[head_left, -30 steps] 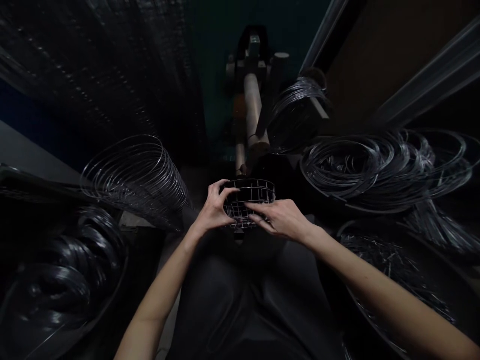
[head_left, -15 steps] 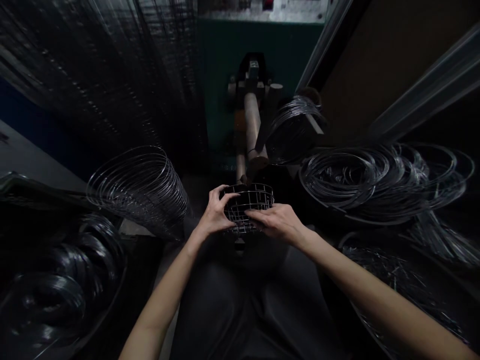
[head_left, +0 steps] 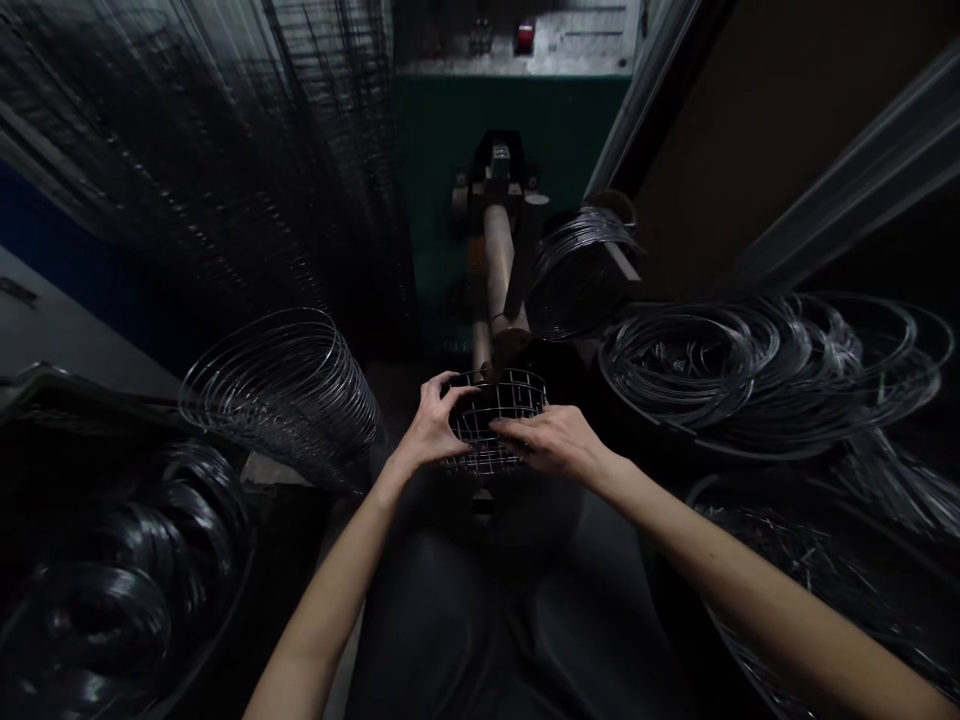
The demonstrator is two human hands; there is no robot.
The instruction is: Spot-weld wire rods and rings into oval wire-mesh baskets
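Observation:
A small round wire basket (head_left: 510,400) of metal mesh sits between my hands, under the tip of a machine with metal arms (head_left: 499,255). Around its left side curl the fingers of my left hand (head_left: 435,420), thumb low and forefinger along the upper rings. My right hand (head_left: 562,440) grips the right side, its fingers pressed together and pointing left over the mesh. The basket's far rim lies close to the lower electrode-like tip, and I cannot tell whether they touch. My fingertips partly cover the wires.
To the left stands a tall stack of wire rings (head_left: 285,380), with coiled wire bundles (head_left: 112,600) below it. Many wire hoops (head_left: 712,350) lie at right, above a bin of short wire pieces (head_left: 817,570). Wire mesh panels (head_left: 225,150) lean at upper left. A red switch (head_left: 525,38) is on the green machine.
The view has tilted up slightly, so the machine and its red switch appear lower in the picture. Both hands keep their hold on the wire basket, with almost no shift.

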